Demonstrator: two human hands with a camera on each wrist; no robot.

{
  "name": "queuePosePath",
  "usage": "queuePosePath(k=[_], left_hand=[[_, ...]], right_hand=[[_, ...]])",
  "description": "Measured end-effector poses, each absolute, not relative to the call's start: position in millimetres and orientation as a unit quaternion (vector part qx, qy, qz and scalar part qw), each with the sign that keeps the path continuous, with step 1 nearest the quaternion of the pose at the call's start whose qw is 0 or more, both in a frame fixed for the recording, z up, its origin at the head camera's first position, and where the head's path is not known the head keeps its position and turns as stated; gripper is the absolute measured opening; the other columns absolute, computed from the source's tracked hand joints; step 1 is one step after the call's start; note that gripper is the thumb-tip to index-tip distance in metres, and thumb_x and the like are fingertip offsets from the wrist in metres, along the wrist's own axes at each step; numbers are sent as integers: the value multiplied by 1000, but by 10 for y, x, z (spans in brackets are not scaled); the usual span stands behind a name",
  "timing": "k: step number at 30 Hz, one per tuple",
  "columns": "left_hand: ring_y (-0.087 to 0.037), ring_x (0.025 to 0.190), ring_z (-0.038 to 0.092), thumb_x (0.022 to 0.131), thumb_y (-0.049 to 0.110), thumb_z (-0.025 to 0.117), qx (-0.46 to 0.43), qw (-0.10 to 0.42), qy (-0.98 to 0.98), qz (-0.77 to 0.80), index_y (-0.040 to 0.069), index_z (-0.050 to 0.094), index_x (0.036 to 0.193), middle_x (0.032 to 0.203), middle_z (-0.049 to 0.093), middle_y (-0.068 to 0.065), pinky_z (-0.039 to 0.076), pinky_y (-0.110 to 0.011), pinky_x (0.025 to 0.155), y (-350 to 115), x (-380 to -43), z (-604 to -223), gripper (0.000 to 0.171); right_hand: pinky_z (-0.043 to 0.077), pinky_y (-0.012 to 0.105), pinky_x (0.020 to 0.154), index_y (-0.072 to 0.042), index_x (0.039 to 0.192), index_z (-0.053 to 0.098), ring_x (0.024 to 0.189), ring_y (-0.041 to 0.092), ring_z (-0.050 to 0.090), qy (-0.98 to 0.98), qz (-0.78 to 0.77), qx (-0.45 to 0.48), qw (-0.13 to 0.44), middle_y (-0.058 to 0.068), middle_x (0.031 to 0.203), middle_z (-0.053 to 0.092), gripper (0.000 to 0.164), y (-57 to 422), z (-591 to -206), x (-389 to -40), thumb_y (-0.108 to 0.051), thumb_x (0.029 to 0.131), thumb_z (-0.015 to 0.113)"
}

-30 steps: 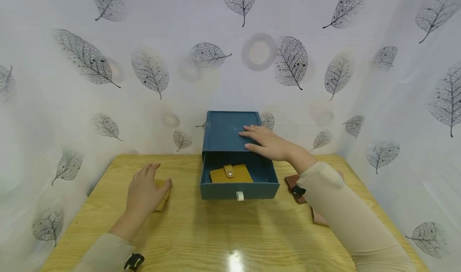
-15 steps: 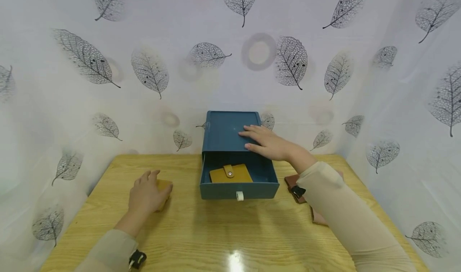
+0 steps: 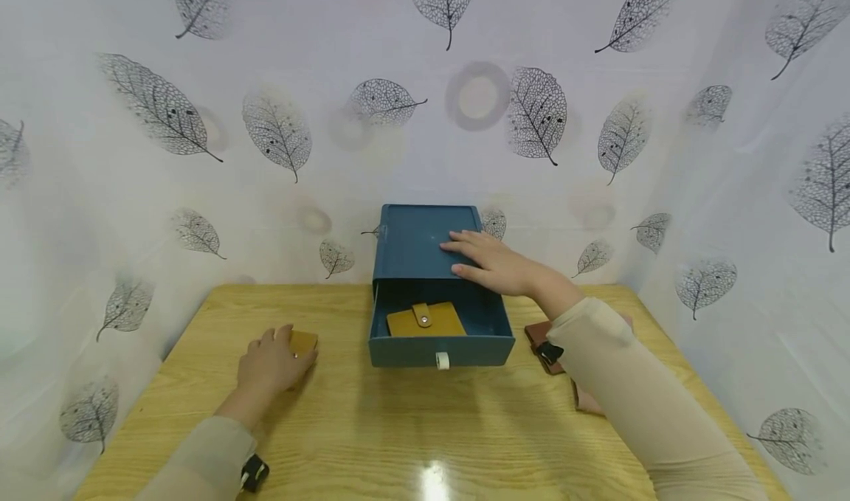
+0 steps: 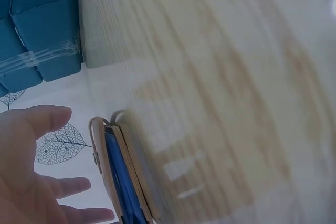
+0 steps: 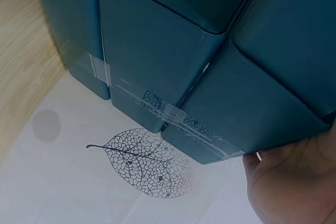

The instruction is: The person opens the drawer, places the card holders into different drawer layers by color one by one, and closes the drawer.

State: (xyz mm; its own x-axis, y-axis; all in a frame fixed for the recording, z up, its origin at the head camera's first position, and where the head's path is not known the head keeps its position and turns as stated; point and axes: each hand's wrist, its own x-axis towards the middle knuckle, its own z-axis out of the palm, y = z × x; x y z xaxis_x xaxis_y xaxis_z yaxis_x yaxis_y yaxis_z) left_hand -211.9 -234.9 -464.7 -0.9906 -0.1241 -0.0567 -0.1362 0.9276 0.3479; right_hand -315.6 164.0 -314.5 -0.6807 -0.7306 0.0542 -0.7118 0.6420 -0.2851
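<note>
My left hand (image 3: 271,364) is over a small yellow snap wallet (image 3: 304,342) on the left of the table, partly hiding it. In the left wrist view, its thumb and fingers (image 4: 71,186) are spread beside the edge of that wallet, which shows a blue inside and a strap; I see no grip on it. My right hand (image 3: 494,263) rests with extended fingers on top of a blue drawer box (image 3: 415,243). The drawer (image 3: 405,352) is pulled out, with a white tab in front. Another yellow snap wallet (image 3: 434,322) lies inside it.
A brown wallet (image 3: 539,331) and a pinkish one (image 3: 587,400) lie to the right, partly under the right forearm. The wooden table (image 3: 372,434) backs onto a leaf-printed curtain (image 3: 412,169). More blue drawer boxes (image 5: 152,40) stand joined together in the right wrist view.
My left hand has lowered and come slightly nearer over the yellow wallet, whose far end now shows beyond the fingers. The right hand, box and drawer have stayed still.
</note>
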Motion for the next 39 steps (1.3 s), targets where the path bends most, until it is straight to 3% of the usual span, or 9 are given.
queuePosePath(k=[20,39], left_hand=[[-66,124,34,92,44,63,-66,58,979,185,-10,31,149,143,29,-45,36,-75,97,-2375,-2184,-4767,85],[-60,115,45,88,35,67,-62,52,980,184,-11,39,145,134,44,-41,46,-68,87,-2318,-2151,-4680,79]], right_hand=[[3,54,123,-16,158,34,153,34,9,908,-143,-391,44,10,166,17,59,1620,-3123,-3136,-45,107,41],[4,56,122,-16,158,34,153,35,9,909,-143,-390,41,11,166,17,59,1634,-3129,-3130,-45,107,41]])
